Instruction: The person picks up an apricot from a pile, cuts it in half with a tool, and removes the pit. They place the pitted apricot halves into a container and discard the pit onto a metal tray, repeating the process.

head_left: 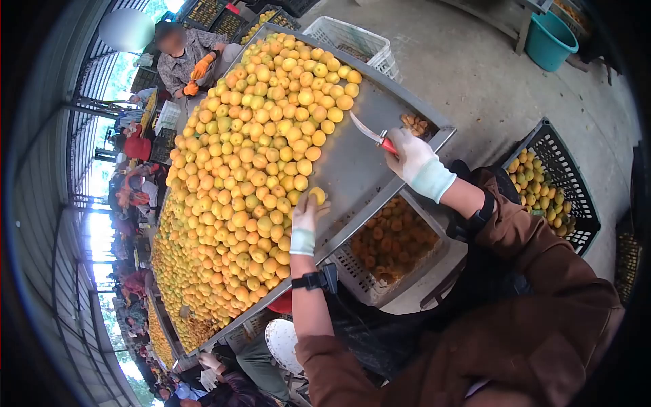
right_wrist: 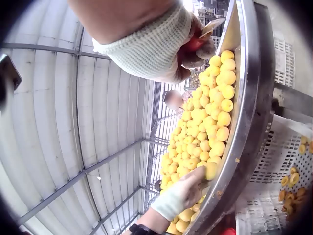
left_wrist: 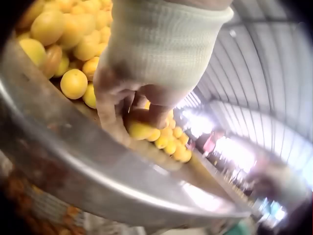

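Note:
My left hand [head_left: 305, 216], in a pale knit glove, holds a yellow apricot [head_left: 317, 196] between thumb and fingers, at the edge of the apricot pile [head_left: 244, 156]. The left wrist view shows this apricot [left_wrist: 140, 130] partly hidden by the fingers. My right hand [head_left: 412, 154], gloved too, grips the red handle of a small curved knife [head_left: 369, 130] over the bare part of the metal table [head_left: 359, 159]. The blade points away from me, toward the pile, apart from the held apricot. In the right wrist view the fingers wrap the red handle [right_wrist: 194, 44].
Brown apricot pits [head_left: 414, 125] lie at the table's near right corner. Below the raised table edge stands a white crate [head_left: 366, 288] of apricot halves. A black crate [head_left: 584, 203] of greenish fruit stands at right. Across the table sits a person in orange gloves [head_left: 201, 66].

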The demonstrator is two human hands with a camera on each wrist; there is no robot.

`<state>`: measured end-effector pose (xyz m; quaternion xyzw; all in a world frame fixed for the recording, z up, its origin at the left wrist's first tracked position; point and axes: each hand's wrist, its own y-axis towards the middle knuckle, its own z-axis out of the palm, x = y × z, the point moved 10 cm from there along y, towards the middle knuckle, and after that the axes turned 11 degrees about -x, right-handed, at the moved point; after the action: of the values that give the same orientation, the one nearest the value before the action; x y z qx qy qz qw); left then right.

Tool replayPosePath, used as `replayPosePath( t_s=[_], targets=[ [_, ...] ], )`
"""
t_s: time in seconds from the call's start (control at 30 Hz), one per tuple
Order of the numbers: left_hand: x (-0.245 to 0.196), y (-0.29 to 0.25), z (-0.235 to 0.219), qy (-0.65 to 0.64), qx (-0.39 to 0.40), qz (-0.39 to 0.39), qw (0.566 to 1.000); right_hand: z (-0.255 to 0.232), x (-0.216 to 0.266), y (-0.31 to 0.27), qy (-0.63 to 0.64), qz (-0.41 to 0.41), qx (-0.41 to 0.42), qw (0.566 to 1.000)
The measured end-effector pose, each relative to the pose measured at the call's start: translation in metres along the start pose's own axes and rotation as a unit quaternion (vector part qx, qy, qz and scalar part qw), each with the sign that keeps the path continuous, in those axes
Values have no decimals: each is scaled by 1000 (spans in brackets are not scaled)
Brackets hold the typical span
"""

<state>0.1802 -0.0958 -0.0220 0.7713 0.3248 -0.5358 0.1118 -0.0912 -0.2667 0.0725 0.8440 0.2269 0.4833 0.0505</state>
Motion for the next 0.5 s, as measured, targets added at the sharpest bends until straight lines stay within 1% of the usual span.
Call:
replayPosePath(
  t_s=[0.03,0.07,0.1,0.17,0.2,0.23,0.3,0.37,0.43,0.47,0.5],
  targets=[
    [0,-7,6,-282,34,-79,955,5,7,-3,1,-31,15,999],
    [-12,-15,5,-344,60,-47,936,4,16,-4,17,-65,17,998],
    [-14,-20,4,-344,56,-46,936,5,15,-4,20,-68,19,997],
    [-23,-31,6,-492,74,-63,865,18,24,-10,34,-122,74,989],
    [-28,-35,7,-508,84,-50,856,18,30,-13,34,-132,73,988],
    [-28,-38,8,-509,79,-47,856,19,35,-15,37,-136,76,987],
    [-37,-42,10,-571,92,-26,815,20,40,-18,49,-120,78,988],
    [-42,-46,12,-584,89,-10,807,23,46,-23,51,-128,72,988],
    [-42,-52,9,-588,16,-14,808,29,47,-28,81,-108,78,988],
    [-44,-55,10,-608,9,-13,794,31,48,-31,78,-109,79,988],
    [-44,-56,11,-611,9,-14,791,35,51,-33,85,-111,86,987]
  ],
)
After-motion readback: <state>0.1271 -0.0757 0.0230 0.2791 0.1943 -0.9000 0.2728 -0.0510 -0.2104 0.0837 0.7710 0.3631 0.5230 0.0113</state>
